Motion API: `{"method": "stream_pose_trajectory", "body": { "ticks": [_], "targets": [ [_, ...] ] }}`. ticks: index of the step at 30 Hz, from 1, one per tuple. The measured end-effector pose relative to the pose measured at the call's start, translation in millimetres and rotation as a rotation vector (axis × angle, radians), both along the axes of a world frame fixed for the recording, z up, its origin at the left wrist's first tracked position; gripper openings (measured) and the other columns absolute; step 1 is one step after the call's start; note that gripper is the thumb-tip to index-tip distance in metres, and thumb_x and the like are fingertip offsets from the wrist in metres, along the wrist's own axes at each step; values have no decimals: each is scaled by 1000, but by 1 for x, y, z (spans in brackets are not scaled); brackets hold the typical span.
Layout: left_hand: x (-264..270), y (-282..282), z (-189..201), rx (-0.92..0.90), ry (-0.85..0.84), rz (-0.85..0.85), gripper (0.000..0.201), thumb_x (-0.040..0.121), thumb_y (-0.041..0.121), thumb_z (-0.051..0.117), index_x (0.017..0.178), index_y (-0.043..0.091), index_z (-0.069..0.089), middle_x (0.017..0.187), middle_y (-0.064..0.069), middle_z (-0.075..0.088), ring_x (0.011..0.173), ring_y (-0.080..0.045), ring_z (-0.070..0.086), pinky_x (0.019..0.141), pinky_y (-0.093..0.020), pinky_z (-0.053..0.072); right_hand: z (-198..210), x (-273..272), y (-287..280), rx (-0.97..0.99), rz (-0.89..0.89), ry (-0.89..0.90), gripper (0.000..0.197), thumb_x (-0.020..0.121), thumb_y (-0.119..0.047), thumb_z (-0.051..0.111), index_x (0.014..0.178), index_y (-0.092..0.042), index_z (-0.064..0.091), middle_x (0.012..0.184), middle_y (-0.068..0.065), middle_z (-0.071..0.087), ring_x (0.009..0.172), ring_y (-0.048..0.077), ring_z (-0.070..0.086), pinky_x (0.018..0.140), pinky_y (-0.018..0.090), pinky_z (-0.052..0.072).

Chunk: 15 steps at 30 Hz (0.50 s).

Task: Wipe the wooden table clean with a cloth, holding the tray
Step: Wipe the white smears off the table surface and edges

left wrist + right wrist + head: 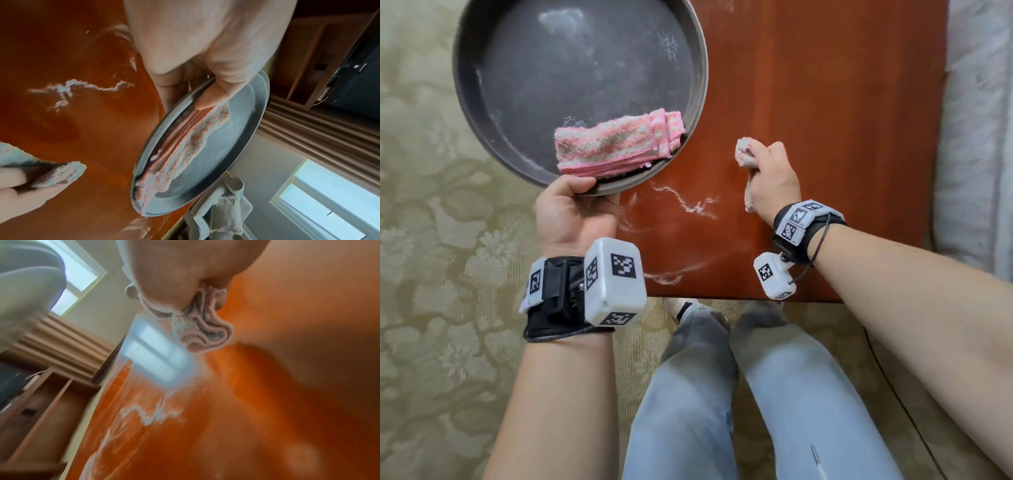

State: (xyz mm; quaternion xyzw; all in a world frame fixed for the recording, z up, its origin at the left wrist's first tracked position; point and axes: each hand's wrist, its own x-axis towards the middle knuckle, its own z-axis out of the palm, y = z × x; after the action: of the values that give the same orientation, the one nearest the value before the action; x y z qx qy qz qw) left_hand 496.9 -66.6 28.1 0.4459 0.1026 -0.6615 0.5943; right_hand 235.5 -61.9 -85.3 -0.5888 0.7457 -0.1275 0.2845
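Observation:
A round dark tray [482, 113] overhangs the left edge of the red-brown wooden table [825, 102]. My left hand [571, 205] grips its near rim, thumb over the edge [213, 95]. A folded pink-and-white cloth [616, 142] lies in the tray [242, 146], and the cloth [185, 149] shows there too. My right hand [770, 178] clutches a bunched pale cloth [744, 152] against the tabletop, right of the tray; its folds [205, 331] hang below the fist. White powder streaks [688, 202] lie on the wood between my hands.
More white residue [667, 277] sits by the table's near edge, and a dusting marks the tray floor [561, 24]. A pale quilted fabric [976, 137] borders the table's right side. Patterned carpet [431, 240] lies left; my jeans-clad legs [722, 394] are below the table edge.

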Motion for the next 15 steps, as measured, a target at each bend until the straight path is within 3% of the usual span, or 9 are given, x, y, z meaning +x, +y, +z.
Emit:
{"method": "stream_pose_trajectory", "body": {
  "ticks": [2,5,7,9,12,15],
  "targets": [
    [-28,-1,0,-8,11,-40,57,53,-14,45,107,-7,60,104,-23,69,98,-40,68,101,-45,51,3,-36,17,-1,-110,-32,47,92,-2,32,119,-33,55,97,-1,39,46,15,50,48,5,38],
    [-77,0,-1,5,25,-75,70,41,-15,51,110,-8,60,107,-24,68,102,-41,66,101,-45,50,1,-93,45,9,-285,-48,37,96,-10,28,102,-37,53,95,-1,40,41,15,57,49,29,55],
    [-110,4,-4,14,17,-109,62,50,-15,44,110,-7,60,106,-24,69,101,-41,67,99,-45,52,-3,-133,64,43,-376,11,34,99,-15,31,111,-35,55,98,-1,42,53,16,58,52,31,55],
    [-138,10,-8,31,7,-135,60,56,-13,39,113,-7,59,108,-24,69,106,-41,67,98,-45,53,-5,-168,84,73,-451,64,34,101,-17,34,123,-33,55,102,-1,43,62,12,55,56,25,48],
    [-168,19,-12,49,5,-164,69,45,-16,48,113,-7,60,114,-24,67,117,-40,62,105,-46,48,-9,-208,108,88,-515,111,33,102,-19,36,128,-33,52,106,0,44,69,17,57,64,31,52],
    [-181,26,-17,42,27,-154,84,39,-16,53,123,-6,57,120,-24,65,120,-41,60,107,-47,45,-19,-229,120,113,-550,164,37,98,-13,36,126,-31,52,108,3,45,73,24,59,72,41,55]
  ]
}}
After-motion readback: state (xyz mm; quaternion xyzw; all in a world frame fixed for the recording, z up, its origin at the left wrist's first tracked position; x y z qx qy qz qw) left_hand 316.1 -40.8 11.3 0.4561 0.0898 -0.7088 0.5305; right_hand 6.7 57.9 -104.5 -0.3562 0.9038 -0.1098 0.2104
